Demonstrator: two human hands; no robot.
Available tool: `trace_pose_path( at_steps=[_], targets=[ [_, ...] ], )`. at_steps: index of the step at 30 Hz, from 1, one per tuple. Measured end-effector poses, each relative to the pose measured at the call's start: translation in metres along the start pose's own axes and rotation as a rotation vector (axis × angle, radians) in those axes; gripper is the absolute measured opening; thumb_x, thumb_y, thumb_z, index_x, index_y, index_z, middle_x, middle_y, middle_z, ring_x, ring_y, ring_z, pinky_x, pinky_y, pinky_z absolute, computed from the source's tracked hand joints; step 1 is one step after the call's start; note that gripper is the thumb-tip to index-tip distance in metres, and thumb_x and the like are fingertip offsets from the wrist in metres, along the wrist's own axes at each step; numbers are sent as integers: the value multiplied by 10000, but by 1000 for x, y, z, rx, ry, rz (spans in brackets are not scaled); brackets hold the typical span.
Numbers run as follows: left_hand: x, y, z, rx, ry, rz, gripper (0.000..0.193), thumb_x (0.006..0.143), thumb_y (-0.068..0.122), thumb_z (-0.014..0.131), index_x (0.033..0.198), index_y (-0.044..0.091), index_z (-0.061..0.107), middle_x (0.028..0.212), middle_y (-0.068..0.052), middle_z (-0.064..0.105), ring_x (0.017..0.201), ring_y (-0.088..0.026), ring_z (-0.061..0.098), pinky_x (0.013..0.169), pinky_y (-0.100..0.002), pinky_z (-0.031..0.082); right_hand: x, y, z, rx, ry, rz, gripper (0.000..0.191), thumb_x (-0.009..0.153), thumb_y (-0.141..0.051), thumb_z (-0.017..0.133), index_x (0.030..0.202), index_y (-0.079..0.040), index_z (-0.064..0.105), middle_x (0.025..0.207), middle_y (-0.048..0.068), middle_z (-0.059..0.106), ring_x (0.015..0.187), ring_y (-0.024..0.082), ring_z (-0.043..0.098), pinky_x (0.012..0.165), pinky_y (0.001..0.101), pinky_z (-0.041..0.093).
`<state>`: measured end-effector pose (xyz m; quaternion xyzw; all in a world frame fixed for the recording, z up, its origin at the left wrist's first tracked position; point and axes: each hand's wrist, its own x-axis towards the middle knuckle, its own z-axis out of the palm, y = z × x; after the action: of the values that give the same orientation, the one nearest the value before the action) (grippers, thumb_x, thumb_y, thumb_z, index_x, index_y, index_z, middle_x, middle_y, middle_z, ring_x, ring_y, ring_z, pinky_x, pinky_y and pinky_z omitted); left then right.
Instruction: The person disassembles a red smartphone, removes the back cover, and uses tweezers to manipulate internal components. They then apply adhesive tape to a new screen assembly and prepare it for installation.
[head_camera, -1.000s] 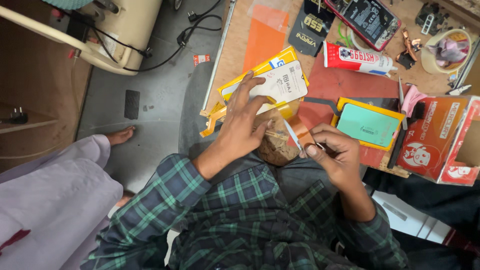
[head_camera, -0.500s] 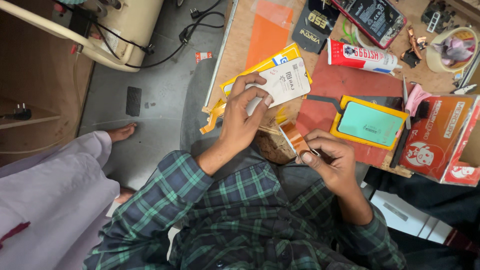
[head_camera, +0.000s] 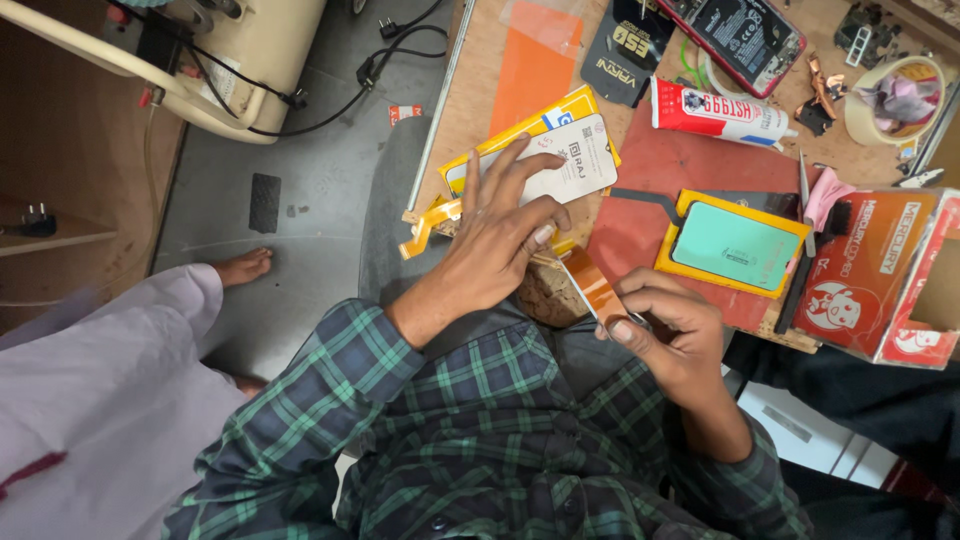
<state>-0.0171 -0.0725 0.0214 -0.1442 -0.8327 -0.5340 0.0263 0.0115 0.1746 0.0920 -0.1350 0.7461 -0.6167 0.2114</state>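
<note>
My left hand (head_camera: 505, 235) lies fingers spread on a white card packet (head_camera: 575, 160) that rests on a yellow packet (head_camera: 520, 135) at the wooden bench's near edge. My right hand (head_camera: 665, 325) pinches a thin orange strip (head_camera: 590, 282) between thumb and fingers, held just right of the left hand. A phone in a yellow frame with a teal back (head_camera: 735, 248) lies on a red mat (head_camera: 680, 165) to the right of both hands.
An orange cardboard box (head_camera: 875, 275) stands at the right. A red-and-white tube (head_camera: 720, 112), a tape roll (head_camera: 890, 100), an opened phone (head_camera: 745, 35) and an orange film sheet (head_camera: 535, 60) lie farther back. A person in pale clothes (head_camera: 110, 380) sits at left, bare foot (head_camera: 240, 268) on the grey floor.
My left hand has slid up from beside the strip and flattened onto the white packet. My right hand still holds the orange strip, slightly lower.
</note>
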Motion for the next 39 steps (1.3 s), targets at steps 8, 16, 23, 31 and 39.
trace_pose_path(
  at_steps=[8,16,23,31,39],
  targets=[
    [2,-3,-6,-41,-49,44,54,984,162,604,979,109,606,1330,-108,492,1445,-359,392,1275,-679,22,-7,-10,-1,26,31,7,180,946,-78,707,978,98,714,960,153,672,836,188,672,725,284,539],
    [2,-7,-12,-79,31,99,119,970,166,633,965,78,553,1131,-90,532,1246,-317,524,1313,-665,97,-14,-14,-3,46,15,16,188,940,-74,702,981,109,710,963,169,687,854,200,678,749,297,554],
    [7,-16,-35,12,252,-53,53,949,34,632,939,21,581,953,-81,554,1015,-286,612,1197,-510,381,-30,-20,-9,85,110,-16,218,940,-102,710,979,113,711,970,196,713,800,206,699,727,315,583],
    [14,-30,-73,179,654,4,229,913,-89,647,1105,10,723,1050,-149,563,973,-297,613,877,-361,516,-33,-16,-13,80,117,-33,230,945,-121,717,957,108,713,958,204,717,826,223,693,753,335,576],
    [11,-62,-77,188,620,-248,205,983,-31,735,1170,36,784,940,-84,639,817,-204,631,718,-311,479,-31,-17,-11,66,89,-57,198,922,-104,742,920,90,703,932,192,712,791,221,701,731,322,579]
  ],
)
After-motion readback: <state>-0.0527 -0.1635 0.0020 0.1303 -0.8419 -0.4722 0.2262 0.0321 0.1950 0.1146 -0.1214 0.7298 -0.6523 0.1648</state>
